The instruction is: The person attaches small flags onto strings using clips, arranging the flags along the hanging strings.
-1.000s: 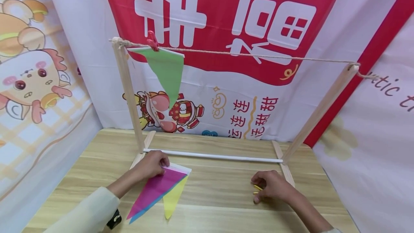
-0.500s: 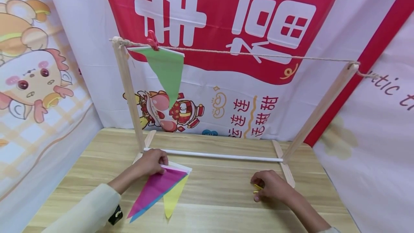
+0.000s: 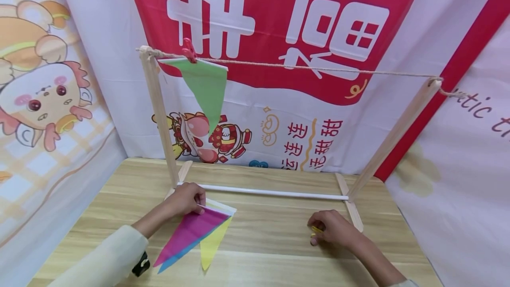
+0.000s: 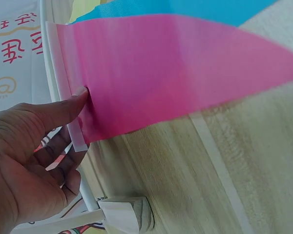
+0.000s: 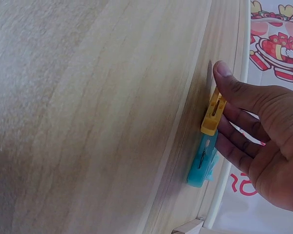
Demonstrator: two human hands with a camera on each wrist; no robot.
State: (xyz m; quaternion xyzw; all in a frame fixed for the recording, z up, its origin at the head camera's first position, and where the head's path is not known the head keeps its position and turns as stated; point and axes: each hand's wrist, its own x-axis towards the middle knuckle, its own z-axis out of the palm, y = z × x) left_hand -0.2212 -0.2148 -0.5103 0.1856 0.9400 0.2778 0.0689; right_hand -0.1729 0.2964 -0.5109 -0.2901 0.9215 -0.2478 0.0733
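Observation:
My left hand (image 3: 185, 199) pinches the white top strip of a pink pennant (image 4: 146, 73), thumb on top. A blue pennant (image 4: 185, 12) and a yellow pennant (image 3: 214, 245) show from underneath it; whether the fingers grip these too is hidden. Low over the table on the right, my right hand (image 3: 335, 228) has a yellow clothespin (image 5: 214, 114) between thumb and fingers. Just past it, by the fingertips, lies a teal clothespin (image 5: 201, 160), mostly hidden in the head view. A green pennant (image 3: 207, 90) hangs from the rope (image 3: 311, 67), clipped by a red clothespin (image 3: 189, 51).
Two wooden posts, left (image 3: 157, 114) and right (image 3: 398, 134), carry the rope. A white rod (image 3: 271, 193) joins them low down across the wooden table (image 3: 263, 238). Behind stands a printed cloth backdrop (image 3: 255, 96). A black object (image 3: 141, 265) sits by the left sleeve.
Both hands stay almost in place. The pennant tips have swung slightly left, and the yellow clothespin has shifted a little within the right hand.

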